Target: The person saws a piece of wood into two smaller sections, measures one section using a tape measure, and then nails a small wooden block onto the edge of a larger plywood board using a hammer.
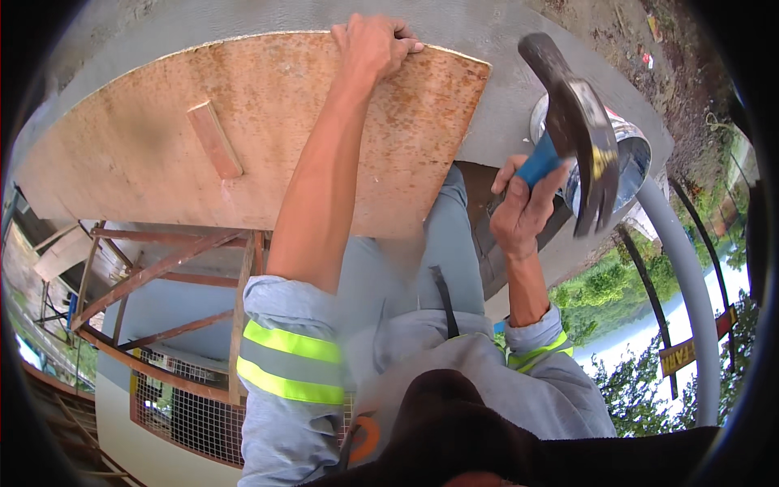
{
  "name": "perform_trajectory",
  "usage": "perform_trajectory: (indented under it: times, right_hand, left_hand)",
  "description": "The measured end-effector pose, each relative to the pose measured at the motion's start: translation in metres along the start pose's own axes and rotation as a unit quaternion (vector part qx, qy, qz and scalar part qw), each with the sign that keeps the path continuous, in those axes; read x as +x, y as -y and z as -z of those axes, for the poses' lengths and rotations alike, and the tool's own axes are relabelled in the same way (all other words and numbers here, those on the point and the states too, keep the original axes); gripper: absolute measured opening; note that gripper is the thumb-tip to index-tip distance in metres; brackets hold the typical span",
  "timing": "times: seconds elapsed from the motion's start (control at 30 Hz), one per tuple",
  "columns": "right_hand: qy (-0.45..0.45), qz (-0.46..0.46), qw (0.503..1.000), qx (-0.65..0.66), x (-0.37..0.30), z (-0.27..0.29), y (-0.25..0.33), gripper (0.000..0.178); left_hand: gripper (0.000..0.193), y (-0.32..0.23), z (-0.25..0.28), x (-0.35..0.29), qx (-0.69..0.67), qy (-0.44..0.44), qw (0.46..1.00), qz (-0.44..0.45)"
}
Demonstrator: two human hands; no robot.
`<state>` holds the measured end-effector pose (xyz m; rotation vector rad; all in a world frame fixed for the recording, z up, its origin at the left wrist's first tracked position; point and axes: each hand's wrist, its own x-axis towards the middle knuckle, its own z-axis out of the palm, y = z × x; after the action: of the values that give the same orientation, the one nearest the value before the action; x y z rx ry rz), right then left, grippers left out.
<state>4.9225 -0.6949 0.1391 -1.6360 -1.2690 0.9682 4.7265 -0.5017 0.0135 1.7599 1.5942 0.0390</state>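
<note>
My left hand (pixel 375 47) is closed over the far edge of a large plywood board (pixel 276 114), its fingers curled round the rim. The stained brown board stretches to the left in front of me, and my forearm crosses over it. A short strip of wood (pixel 215 140) lies against the board's face, left of my arm. In my right hand (pixel 526 209) is a claw hammer (pixel 596 134), gripped by its blue handle. Raised close to the camera, the dark hammer head stands right of the board, apart from it.
Behind the hammer a paint-smeared bucket (pixel 637 158) lies tilted on grey concrete (pixel 499 114). A thick grey pipe (pixel 690 276) curves along the right. Timber framing (pixel 154 276) stands at lower left, above a mesh-covered opening (pixel 195 406). Trees (pixel 608 296) show beyond dark bars.
</note>
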Motion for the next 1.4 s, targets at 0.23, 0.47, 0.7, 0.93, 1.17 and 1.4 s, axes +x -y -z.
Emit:
perform_trajectory:
  times: [0.23, 0.47, 0.7, 0.93, 1.17, 1.4]
  right_hand:
    - [0.132, 0.006, 0.956, -0.263, 0.02, -0.009, -0.029, 0.049]
    - [0.06, 0.133, 0.962, -0.229, -0.008, -0.003, -0.028, 0.06]
    - [0.086, -0.086, 0.97, -0.209, 0.002, 0.0, -0.031, 0.058]
    - [-0.012, -0.154, 0.973, -0.173, -0.05, 0.029, -0.053, 0.058]
    - [-0.043, -0.193, 0.966, -0.168, -0.028, 0.025, -0.092, 0.06]
    - [-0.029, -0.241, 0.966, -0.084, -0.038, 0.023, -0.111, 0.063]
  left_hand:
    - [0.027, -0.004, 0.0, -0.001, -0.025, 0.009, 1.0, -0.004]
    - [0.03, -0.008, 0.007, -0.001, -0.022, 0.033, 0.999, 0.005]
    - [0.029, -0.018, 0.008, 0.007, 0.016, 0.045, 0.999, 0.021]
    - [0.031, -0.046, 0.008, -0.017, 0.154, -0.059, 0.982, -0.093]
    - [0.018, -0.228, -0.022, -0.067, -0.199, -0.071, 0.94, -0.268]
    - [0.017, -0.328, -0.119, -0.086, 0.09, 0.131, 0.876, -0.455]
